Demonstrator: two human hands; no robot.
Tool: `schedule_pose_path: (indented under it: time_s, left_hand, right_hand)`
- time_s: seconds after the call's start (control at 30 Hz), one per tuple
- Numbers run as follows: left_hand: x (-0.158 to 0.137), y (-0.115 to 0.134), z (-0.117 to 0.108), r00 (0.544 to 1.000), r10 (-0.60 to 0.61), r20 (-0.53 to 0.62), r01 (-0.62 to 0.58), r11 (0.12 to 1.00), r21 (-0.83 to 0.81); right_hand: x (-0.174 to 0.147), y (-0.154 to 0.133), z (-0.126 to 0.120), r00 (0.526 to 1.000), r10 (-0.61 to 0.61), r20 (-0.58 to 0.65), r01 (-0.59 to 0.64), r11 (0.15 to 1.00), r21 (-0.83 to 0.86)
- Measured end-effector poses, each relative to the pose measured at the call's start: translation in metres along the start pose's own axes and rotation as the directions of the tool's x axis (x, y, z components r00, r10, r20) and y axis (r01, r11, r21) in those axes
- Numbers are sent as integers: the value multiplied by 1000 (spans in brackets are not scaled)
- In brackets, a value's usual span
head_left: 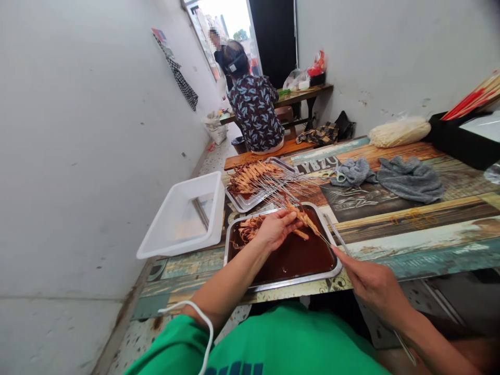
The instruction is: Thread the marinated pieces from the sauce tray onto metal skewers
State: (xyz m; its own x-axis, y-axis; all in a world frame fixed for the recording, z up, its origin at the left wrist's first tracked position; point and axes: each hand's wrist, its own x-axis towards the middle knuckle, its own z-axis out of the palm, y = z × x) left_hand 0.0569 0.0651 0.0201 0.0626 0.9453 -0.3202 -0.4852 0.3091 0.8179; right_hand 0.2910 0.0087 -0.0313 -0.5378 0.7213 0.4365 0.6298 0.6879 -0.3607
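A metal tray [231,245] of dark brown liquid sits at the table's near edge. Orange-brown pieces with thin reddish strands, squid tentacles by their look, lie at its left side [250,228]. Over the tray, my left hand [278,229] is closed around one such squid piece [307,221]. My right hand [373,281] grips a long metal skewer [325,239], whose tip end runs into the squid's lower end. Its other end sticks out below my wrist. Just behind, a second tray [244,204] bears a pile of skewered squid [252,177].
At left stands a white plastic bin [179,242] with metal skewers inside. Loose skewers [336,234] lie right of the near tray. Farther right are scissors [339,177], grey cloths [410,178], rubber bands [420,219] and a black box [449,135]. A person [255,112] sits ahead, back turned.
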Motion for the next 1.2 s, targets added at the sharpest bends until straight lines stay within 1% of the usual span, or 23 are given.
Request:
schedule_pose_path:
  time_s: [0.23,0.47,0.63,0.77,0.87,0.93,1.03,1.2]
  left_hand:
    - [-2,-8,8,999,6,-32,-6,1000,17]
    - [-1,0,6,999,-36,-22,36,999,28]
    - [1,1,2,998,-49,-50,51,998,28]
    - [1,3,2,994,-76,-81,75,997,-11]
    - [1,8,3,990,-129,-55,125,990,-61]
    - [2,12,2,991,-132,-36,129,989,-69]
    - [3,14,0,993,-116,-38,113,991,-69]
    - [6,15,-3,985,-169,-33,164,979,-119]
  right_hand:
    - [0,1,0,1000,5,12,-5,1000,-13]
    - [-1,3,-2,1000,-16,2,15,999,30]
    - [-1,3,-3,999,-31,-16,31,999,25]
    - [0,3,-2,999,-32,-22,32,999,17]
    - [-1,4,0,999,-36,-19,36,999,8]
    - [-2,4,1,999,-37,-12,37,999,18]
    - [-4,5,1,999,-36,-12,36,999,28]
    - [-3,4,1,999,-43,-20,43,998,39]
